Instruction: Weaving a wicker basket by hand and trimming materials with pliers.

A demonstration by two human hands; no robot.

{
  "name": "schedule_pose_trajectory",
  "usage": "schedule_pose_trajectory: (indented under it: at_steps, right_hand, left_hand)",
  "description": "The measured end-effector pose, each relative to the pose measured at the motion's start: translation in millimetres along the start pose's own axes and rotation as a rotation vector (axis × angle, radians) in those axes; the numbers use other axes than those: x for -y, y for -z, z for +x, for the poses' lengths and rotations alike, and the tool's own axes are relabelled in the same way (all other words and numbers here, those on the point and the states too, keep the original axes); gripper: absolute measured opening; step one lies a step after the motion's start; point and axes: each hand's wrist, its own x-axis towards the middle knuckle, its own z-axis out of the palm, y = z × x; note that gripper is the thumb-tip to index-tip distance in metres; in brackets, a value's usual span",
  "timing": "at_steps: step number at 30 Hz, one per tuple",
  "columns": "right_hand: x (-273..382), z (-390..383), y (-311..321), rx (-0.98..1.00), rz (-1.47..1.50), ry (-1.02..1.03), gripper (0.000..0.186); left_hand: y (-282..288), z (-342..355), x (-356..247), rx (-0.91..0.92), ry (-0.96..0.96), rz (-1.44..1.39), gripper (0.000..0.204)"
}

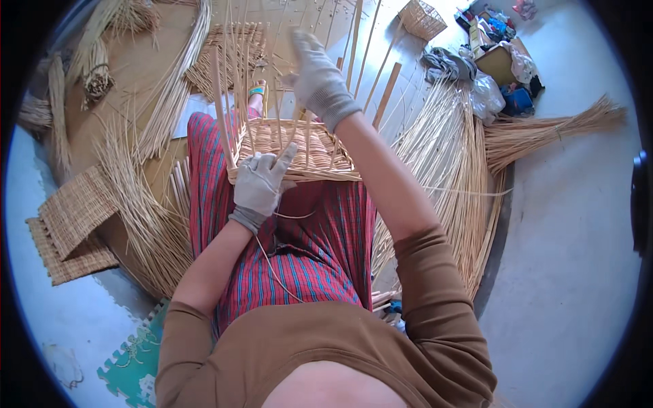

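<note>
Two gloved hands are at the work, one low and one raised. The left hand [257, 182] rests against the near rim of a wicker basket [326, 174], by its left corner, fingers bent and one extended along an upright — apparently to steady the frame. Whether it pinches a strand there cannot be confirmed. The right hand [314, 71] is above and beyond the rim, among the tall stakes, thumb apart from the fingers; blur prevents telling whether it grips anything.

The basket sits between the hands and the body, on the lap over striped cloth [292, 275], which presumably gives it support at a reachable height. A thin strand [273, 273] trails below the left wrist. Loose canes [442, 160] lie to the right of the right forearm — likely placed within reach.
</note>
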Motion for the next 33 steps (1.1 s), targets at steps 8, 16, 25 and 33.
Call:
schedule_pose_trajectory:
  at_steps: [8, 16, 25, 33]
  right_hand:
    - [-34, -61, 18, -0.342, 1.392, -0.105, 0.068]
    - [-43, -230, -23, -0.716, 1.082, -0.150, 0.020]
    - [-38, -210, 4, -0.661, 1.163, -0.510, 0.022]
    - [-11, -203, 40, -0.520, 0.968, -0.631, 0.034]
  left_hand:
    - [8, 5, 2, 0.015, -0.040, 0.032, 0.084]
    - [12, 10, 11, 0.058, -0.048, 0.021, 0.062]
    - [24, 54, 22, 0.144, -0.327, 0.095, 0.095]
    - [18, 45, 9, 0.166, -0.172, 0.163, 0.092]
